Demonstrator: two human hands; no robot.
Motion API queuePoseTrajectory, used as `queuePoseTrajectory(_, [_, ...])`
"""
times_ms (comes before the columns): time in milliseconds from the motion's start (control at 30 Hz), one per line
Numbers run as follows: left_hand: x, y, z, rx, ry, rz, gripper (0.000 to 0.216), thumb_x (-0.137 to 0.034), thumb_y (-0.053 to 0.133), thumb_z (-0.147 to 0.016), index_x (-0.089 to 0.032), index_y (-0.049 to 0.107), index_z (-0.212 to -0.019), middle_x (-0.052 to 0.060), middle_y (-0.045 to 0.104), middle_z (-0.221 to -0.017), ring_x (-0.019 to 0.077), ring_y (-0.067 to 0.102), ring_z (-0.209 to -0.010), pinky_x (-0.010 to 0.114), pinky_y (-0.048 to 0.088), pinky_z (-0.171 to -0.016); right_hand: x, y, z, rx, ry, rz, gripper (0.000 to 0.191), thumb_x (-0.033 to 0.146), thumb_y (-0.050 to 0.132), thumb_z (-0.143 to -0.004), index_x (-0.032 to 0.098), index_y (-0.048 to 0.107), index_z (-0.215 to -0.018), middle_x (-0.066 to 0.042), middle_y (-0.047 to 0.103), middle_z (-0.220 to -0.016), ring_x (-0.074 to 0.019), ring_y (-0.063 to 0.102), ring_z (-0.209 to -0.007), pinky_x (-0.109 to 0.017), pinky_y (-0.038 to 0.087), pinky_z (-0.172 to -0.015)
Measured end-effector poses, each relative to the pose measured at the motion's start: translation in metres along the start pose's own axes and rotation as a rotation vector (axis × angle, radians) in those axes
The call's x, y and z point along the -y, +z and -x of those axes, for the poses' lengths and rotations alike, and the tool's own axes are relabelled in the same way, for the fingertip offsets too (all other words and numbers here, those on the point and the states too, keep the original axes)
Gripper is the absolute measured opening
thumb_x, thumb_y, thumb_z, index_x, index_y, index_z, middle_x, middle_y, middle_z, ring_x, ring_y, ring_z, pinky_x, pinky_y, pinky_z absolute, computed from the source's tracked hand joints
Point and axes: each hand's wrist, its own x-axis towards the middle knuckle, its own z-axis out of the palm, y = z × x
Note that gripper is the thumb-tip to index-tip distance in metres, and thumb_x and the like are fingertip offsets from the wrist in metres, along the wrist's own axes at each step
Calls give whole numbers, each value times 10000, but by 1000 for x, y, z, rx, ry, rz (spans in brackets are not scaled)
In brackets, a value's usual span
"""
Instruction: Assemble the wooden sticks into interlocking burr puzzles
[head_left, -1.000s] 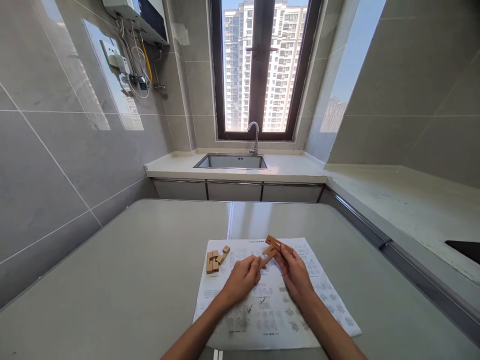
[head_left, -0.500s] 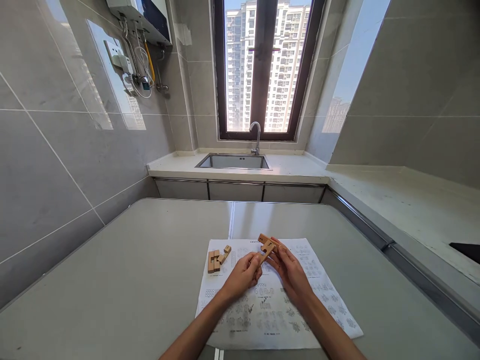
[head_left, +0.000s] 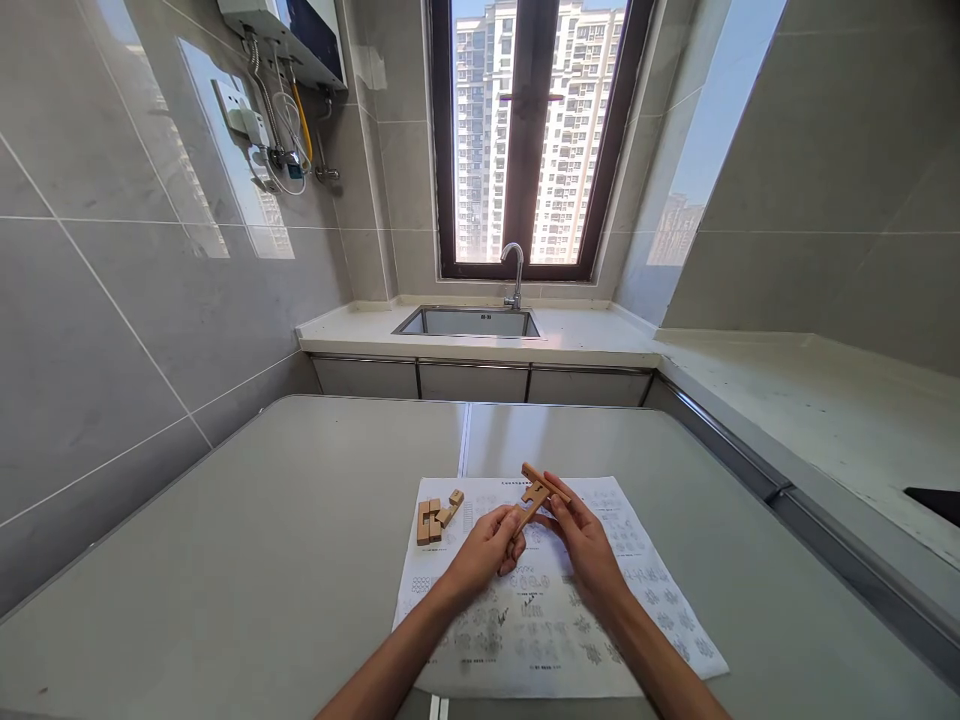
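Observation:
Over the printed sheet (head_left: 517, 640), my left hand (head_left: 486, 546) pinches the lower end of a notched wooden puzzle piece (head_left: 534, 497) that bears a dark mark. My right hand (head_left: 589, 548) grips a second wooden puzzle piece (head_left: 546, 481), a longer bar lying across the upper end of the first. The two pieces meet or overlap; whether they interlock I cannot tell. Left of my hands, several loose wooden puzzle pieces (head_left: 429, 524) lie grouped on the sheet's upper left corner, one of them leaning at a slant.
The sheet with small printed diagrams lies on a pale table (head_left: 247, 560) with a seam down its middle. Beyond it are a counter (head_left: 345, 330), a sink (head_left: 472, 309) and a faucet (head_left: 514, 270) below a window. Another counter (head_left: 840, 410) runs along the right.
The bar in my right hand has turned, now showing a narrower side, and my right fingers have shifted on it. My left hand stays nearly in place. The view has moved slightly.

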Motion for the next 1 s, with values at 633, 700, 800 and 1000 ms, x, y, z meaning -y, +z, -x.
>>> queuePoseTrajectory(633, [-1,0,1,-29,-22,31,515,-669,579,-900,-166,538,-1002,-77,497,-631,52,315,-431,230,218,-452,-5,3,5,35,-59,187,552,551,728,-871,288,674,-1354,-79,675,-1384,-205,662,-844,-360,575,-772])
queuePoseTrajectory(700, [-2,0,2,-40,-19,29,538,-680,582,-895,-161,557,-1035,-76,491,-634,54,312,-440,230,215,-459,-7,4,5,29,-42,151,564,550,750,-852,292,679,-1348,-80,670,-1391,-197,657,-802,-345,566,-723])
queuePoseTrajectory(800, [-3,-1,2,-35,-20,42,549,-672,597,-893,-156,571,-1078,-85,443,-635,58,295,-459,231,207,-467,-7,3,5,39,-43,154,560,545,757,-850,300,680,-1347,-78,693,-1356,-174,639,-720,-342,552,-721])
queuePoseTrajectory(1000, [-3,-5,2,17,-52,99,506,-641,611,-906,-169,548,-1078,-103,342,-635,63,225,-492,231,177,-487,-2,-2,4,121,-73,266,503,527,724,-884,325,682,-1343,-53,726,-1302,-167,627,-720,-375,541,-855])
